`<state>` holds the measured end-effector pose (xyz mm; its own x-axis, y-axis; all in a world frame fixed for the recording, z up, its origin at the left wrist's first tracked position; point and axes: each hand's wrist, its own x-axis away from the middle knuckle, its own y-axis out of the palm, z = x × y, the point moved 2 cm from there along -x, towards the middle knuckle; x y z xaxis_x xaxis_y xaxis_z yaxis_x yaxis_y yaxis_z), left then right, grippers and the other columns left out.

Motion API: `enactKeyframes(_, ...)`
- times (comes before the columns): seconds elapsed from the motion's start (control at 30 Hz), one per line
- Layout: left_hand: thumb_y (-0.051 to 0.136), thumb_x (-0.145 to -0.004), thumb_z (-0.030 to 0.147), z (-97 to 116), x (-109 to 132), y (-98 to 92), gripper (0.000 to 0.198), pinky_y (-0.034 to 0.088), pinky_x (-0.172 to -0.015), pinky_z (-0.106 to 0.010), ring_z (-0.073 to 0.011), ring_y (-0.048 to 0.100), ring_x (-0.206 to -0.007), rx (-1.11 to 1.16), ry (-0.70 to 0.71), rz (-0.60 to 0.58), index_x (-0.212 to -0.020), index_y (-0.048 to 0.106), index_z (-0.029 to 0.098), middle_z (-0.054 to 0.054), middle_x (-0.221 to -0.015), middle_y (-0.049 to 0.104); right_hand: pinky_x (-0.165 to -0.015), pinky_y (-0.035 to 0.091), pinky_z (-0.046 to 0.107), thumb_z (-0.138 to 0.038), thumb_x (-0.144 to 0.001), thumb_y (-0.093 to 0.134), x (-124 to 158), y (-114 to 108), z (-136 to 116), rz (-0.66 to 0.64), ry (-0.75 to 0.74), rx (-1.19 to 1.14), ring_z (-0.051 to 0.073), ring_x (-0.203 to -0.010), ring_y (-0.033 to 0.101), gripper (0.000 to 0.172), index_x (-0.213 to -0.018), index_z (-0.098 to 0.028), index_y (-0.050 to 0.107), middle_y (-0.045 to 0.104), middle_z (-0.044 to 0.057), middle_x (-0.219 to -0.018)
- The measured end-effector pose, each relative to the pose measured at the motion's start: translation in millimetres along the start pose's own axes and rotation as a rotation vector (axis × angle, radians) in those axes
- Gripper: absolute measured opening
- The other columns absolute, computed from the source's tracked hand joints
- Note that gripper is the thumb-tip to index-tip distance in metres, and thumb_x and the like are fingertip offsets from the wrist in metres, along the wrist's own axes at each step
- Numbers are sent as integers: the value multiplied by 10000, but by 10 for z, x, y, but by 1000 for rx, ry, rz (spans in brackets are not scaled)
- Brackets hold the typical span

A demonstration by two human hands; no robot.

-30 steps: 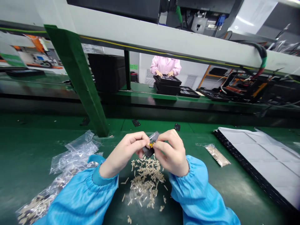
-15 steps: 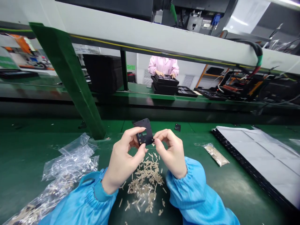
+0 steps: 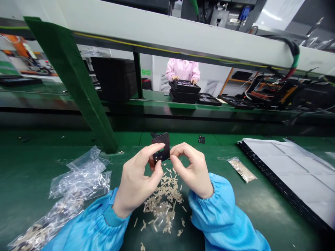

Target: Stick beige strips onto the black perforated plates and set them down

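A thin black plate (image 3: 164, 142) with a cutout and small gold spots is pinched between the thumb and fingers of my left hand (image 3: 138, 177). At the plate's lower right edge, my right hand (image 3: 192, 169) has its thumb and index finger pressed together; whatever is between them is too small to make out. Below both hands, many small beige strips (image 3: 167, 195) lie scattered on the green table (image 3: 251, 212). A small black piece (image 3: 201, 139) rests beyond my right hand.
Clear plastic bags (image 3: 81, 177) lie at the left, near a slanted green post (image 3: 78, 87). To the right are a small packet (image 3: 242, 169) and a black-edged tray with a white cover (image 3: 290, 170). Across the bench, a person in pink (image 3: 183, 69) handles stacked black trays (image 3: 184, 94).
The black plate has turned slightly in my left hand, and my right fingertips have shifted a little at its edge. The person's hands across the bench have moved slightly apart.
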<state>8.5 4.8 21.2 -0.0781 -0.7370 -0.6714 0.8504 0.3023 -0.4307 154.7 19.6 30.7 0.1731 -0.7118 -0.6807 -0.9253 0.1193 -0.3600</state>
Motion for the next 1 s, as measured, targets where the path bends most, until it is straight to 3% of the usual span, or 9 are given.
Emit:
enactKeyframes(0.27, 536, -763, 94, -11, -7, -21, 408, 483, -621, -235, -99, 570, -609, 40, -27, -41, -1131, 504, 266, 17, -811, 591, -612, 460, 258, -127, -775, 518, -26, -30, 34, -78, 114, -141, 125, -652, 532, 114, -675, -181, 501, 562, 12, -694)
enactKeyframes(1.0, 536, -741, 98, -15, -21, -45, 423, 474, -568, -217, -105, 564, -623, 158, -150, -96, -1134, 480, 244, 11, -797, 592, -595, 457, 256, -101, -734, 499, 28, 37, 7, 22, 61, -22, 122, -621, 532, 126, -657, -196, 471, 555, -3, -664)
